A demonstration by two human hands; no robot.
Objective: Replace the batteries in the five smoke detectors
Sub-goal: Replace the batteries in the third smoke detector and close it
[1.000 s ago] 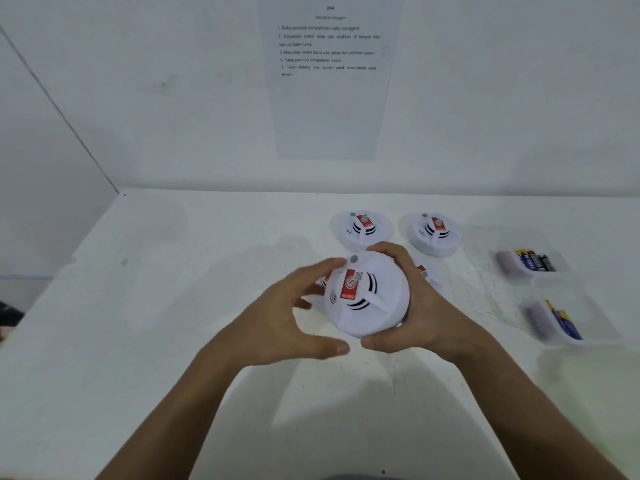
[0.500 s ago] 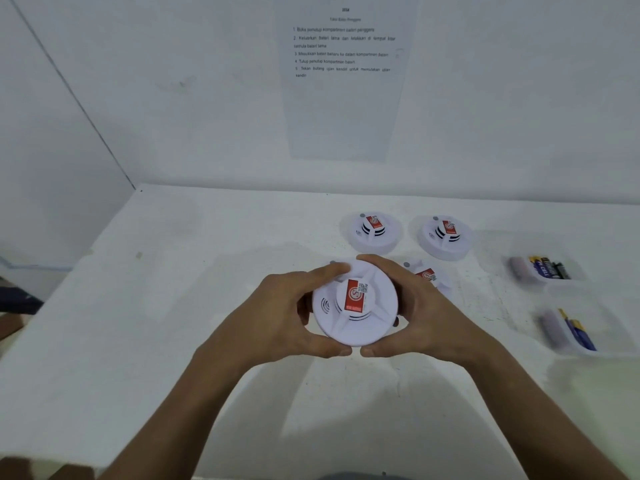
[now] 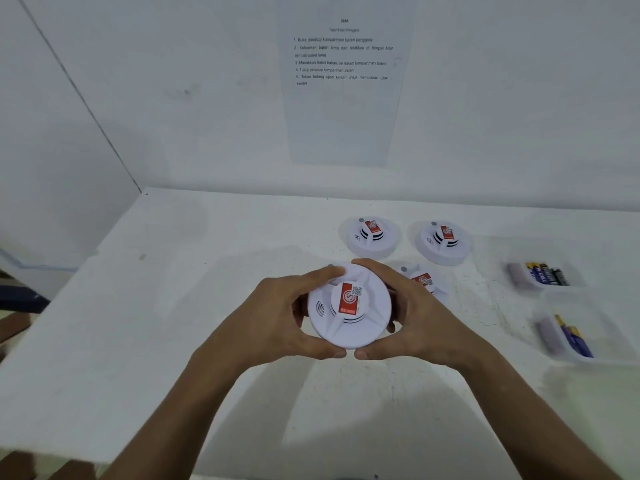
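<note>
Step in hand: opening the held smoke detector (image 3: 349, 306) to reach its battery compartment; judging by the two-handed hold on its rim, a twist of the body against its base plate seems the likely move.
Where the detector is: lifted above the white table (image 3: 173, 323), face up toward the camera, red label on its central dome, between both hands.
Left hand (image 3: 273, 317): curled round the left rim, forefinger lying across the top edge, thumb pressed under the near edge.
Right hand (image 3: 415, 317): curled round the right rim in mirror fashion, forefinger over the far edge, thumb at the near edge almost meeting the left thumb.
Doing it well: keep the fingers on the rim and off the dome and vents; let one hand hold the back plate steady while the other turns the front; whether the hidden fingers reach the back cannot be told.
Risk: the smooth white plastic may slip under a light hold; a firm, even squeeze ought to serve better than force at one point.
Other detectors: two at the back (image 3: 372, 235) (image 3: 443, 241) and one just behind the right hand (image 3: 424, 282), all face up on the table; a fifth is not visible.
Battery trays: far tray (image 3: 545, 273) and near tray (image 3: 568, 337) lie well to the right, each holding batteries; which holds fresh cells cannot be told.
Progress: early by my judgement, since this detector is not yet open.
</note>
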